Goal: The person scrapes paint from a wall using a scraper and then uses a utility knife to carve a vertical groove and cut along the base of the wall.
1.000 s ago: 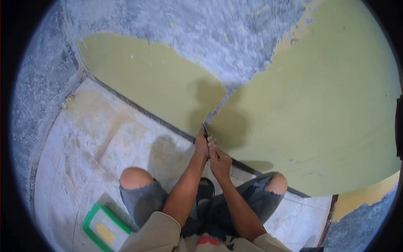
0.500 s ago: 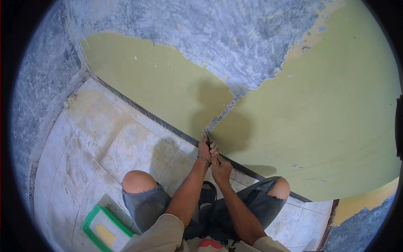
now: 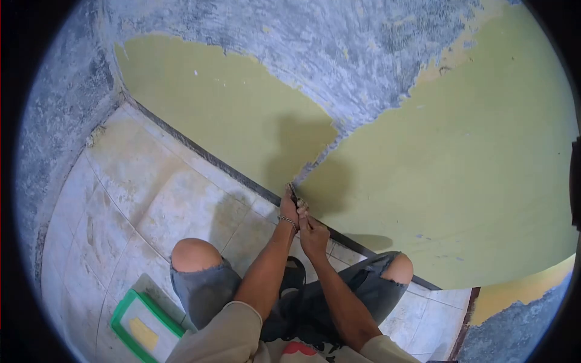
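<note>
My left hand (image 3: 288, 206), with a bracelet at the wrist, is closed around a thin dark scraper (image 3: 295, 195) held against the wall. Just below it, my right hand (image 3: 314, 237) is also closed, gripping the scraper's lower end; most of the handle is hidden by the fingers. At the scraper's tip ends a narrow grey strip (image 3: 321, 156) of bared wall, which runs up through the green paint (image 3: 423, 181) to a large bare grey area (image 3: 339, 60).
A dark skirting edge (image 3: 224, 170) divides the wall from the stained tile floor (image 3: 175, 206). Lower left lies a green-rimmed tray or lid (image 3: 126, 302) with a yellowish patch on it. My bent knees (image 3: 196, 254) flank my arms. A grey wall (image 3: 57, 121) rises at left.
The whole view has shifted slightly, with hands, knees and green-rimmed thing now a little further left and up. Both hands keep their hold on the scraper at the strip's lower end.
</note>
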`<move>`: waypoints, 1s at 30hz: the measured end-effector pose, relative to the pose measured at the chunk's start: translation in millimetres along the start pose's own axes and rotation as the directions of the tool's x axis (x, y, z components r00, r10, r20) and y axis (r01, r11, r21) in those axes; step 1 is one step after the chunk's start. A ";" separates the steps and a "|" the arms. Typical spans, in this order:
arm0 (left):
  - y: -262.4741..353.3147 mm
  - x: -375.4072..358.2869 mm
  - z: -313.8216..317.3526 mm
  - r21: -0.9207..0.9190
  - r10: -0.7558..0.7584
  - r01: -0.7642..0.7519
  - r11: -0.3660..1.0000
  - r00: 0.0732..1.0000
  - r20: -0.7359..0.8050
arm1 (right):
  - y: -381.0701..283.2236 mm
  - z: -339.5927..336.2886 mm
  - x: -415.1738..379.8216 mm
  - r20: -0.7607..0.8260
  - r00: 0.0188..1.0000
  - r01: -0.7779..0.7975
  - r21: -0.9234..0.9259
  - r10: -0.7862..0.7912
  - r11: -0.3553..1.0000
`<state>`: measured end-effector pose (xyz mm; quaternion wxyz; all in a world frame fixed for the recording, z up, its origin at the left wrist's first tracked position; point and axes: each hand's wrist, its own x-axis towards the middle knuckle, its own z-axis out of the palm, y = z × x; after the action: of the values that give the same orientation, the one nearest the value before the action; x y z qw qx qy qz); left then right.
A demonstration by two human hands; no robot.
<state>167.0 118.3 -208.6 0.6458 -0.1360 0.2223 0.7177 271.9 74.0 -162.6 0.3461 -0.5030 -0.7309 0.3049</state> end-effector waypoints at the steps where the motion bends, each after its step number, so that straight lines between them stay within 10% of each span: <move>1: -6.2 -6.7 -9.1 0.040 0.021 -0.020 0.999 1.000 -0.018 | 1.4 0.3 -11.1 0.010 0.999 -0.047 -0.027 0.047 0.999; 7: -5.9 3.9 -5.5 -0.049 0.050 -0.056 0.997 0.993 -0.102 | 0.5 3.1 -4.2 0.057 0.995 -0.080 -0.105 0.086 0.991; 12: 0.0 -17.7 7.1 0.272 0.202 -0.144 0.951 0.959 -0.200 | 6.9 18.9 -14.6 -0.096 0.995 0.047 0.182 -0.030 0.982; 18: -14.6 -7.9 -42.2 0.004 -0.098 0.099 0.995 0.987 -0.127 | 13.0 19.4 -33.5 0.009 0.980 -0.197 0.095 0.197 0.976; 30: -2.3 -16.6 -8.3 0.070 -0.013 0.015 0.997 0.999 -0.032 | -3.0 9.9 -12.7 0.032 0.987 -0.157 0.135 0.155 0.978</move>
<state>170.6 99.9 -208.1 0.6515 -0.1261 0.2568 0.7026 265.5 60.1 -168.5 0.3471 -0.5306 -0.6702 0.3858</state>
